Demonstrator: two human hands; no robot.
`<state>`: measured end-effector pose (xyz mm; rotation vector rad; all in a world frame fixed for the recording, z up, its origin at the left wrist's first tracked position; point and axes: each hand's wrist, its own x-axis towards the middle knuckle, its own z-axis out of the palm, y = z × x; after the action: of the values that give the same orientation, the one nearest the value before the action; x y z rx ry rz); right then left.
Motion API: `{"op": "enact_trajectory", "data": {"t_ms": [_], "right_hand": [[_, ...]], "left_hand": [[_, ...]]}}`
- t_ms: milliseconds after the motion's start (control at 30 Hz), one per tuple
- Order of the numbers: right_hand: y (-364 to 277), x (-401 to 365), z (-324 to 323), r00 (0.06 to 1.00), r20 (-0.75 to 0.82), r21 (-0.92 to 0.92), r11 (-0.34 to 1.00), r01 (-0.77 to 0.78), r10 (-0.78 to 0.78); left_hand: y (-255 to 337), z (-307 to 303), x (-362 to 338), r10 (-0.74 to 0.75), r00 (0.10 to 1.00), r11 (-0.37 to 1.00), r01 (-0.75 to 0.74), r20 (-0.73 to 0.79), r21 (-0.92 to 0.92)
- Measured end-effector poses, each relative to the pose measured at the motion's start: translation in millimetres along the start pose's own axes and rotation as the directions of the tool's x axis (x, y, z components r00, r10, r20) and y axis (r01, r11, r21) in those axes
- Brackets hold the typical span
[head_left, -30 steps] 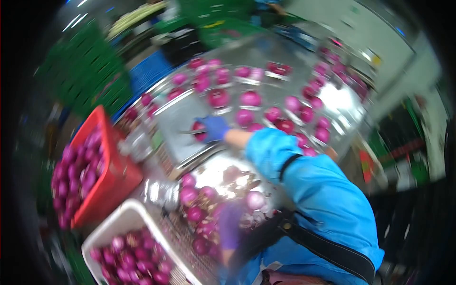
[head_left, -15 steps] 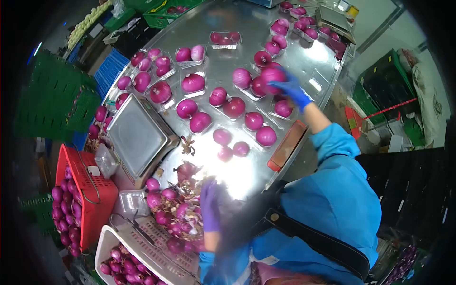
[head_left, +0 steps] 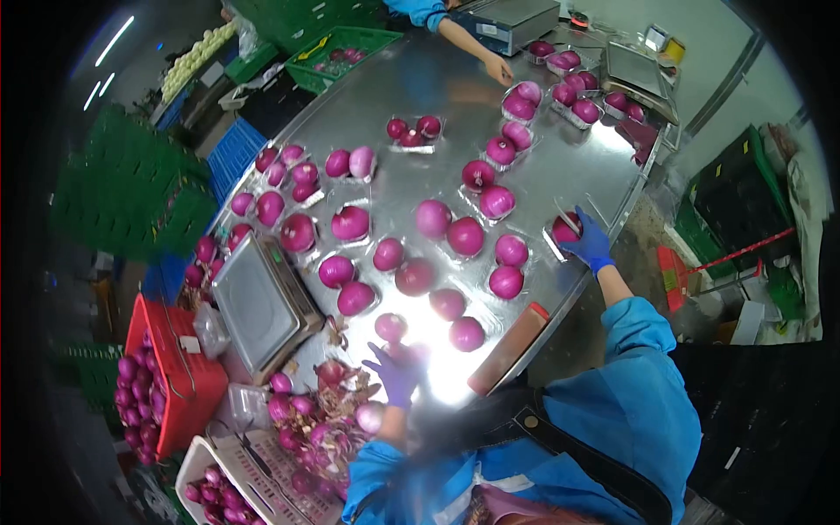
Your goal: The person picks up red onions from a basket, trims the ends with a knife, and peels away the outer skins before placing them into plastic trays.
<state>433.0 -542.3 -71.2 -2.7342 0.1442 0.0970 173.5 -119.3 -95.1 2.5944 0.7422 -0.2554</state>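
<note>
In the head view, two gloved hands are belonging to the person. The right hand (head_left: 590,241) is grasping one onion (head_left: 567,227), which is sitting in a clear tray (head_left: 554,248) near the right edge of the table (head_left: 420,83). The onion is lying against the hand, on its left side, between the curled fingers and thumb. It is looking round, so its long axis is not showing clearly; the tray's two bright edges are slanting from upper left to lower right. The left hand (head_left: 395,374) is holding nothing visible, its fingers spreading apart above the glare, with one pale onion (head_left: 369,416) lying just beside its wrist.

Left of the right hand, two onions (head_left: 507,268) are sharing a tray, lining up nearly vertically in the view. Farther back, three small onions (head_left: 413,137) are filling another tray. One reddish box (head_left: 509,348) is lying along the near table edge, its long axis rising from lower left to upper right. Three scales (head_left: 262,302) are standing about the table. One red crate (head_left: 194,372) and one white crate (head_left: 278,468) are holding onions at the left. One co-worker's bare hand (head_left: 500,70) is reaching near a tray of two onions (head_left: 522,100)
</note>
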Motion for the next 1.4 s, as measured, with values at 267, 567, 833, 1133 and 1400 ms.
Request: {"op": "enact_trajectory", "data": {"t_ms": [267,567,833,1133,1400], "right_hand": [[-9.7,-23.6,28.2,0.991,-0.111,0.130,0.987,0.094,-0.080],[-25.8,56.6,14.2,0.965,-0.081,0.142,0.956,0.258,-0.249],[-40.3,182.8,18.8,0.885,-0.051,0.200,0.863,0.463,-0.463],[-75.3,327.9,25.5,0.789,-0.047,0.246,0.759,0.603,-0.612],[-115.5,450.4,46.4,0.790,-0.120,0.166,0.772,0.613,-0.602]], "left_hand": [[5.7,62.0,42.7,0.381,0.792,0.871,-0.134,-0.476,0.473],[51.2,67.9,71.6,0.364,0.720,0.916,-0.161,-0.591,0.368],[112.7,50.2,108.4,-0.121,0.945,0.916,-0.012,-0.303,-0.402],[193.1,41.2,182.3,-0.347,0.915,0.829,0.197,-0.205,-0.523],[262.5,22.8,274.7,-0.359,0.905,0.802,0.173,-0.230,-0.572]]}}
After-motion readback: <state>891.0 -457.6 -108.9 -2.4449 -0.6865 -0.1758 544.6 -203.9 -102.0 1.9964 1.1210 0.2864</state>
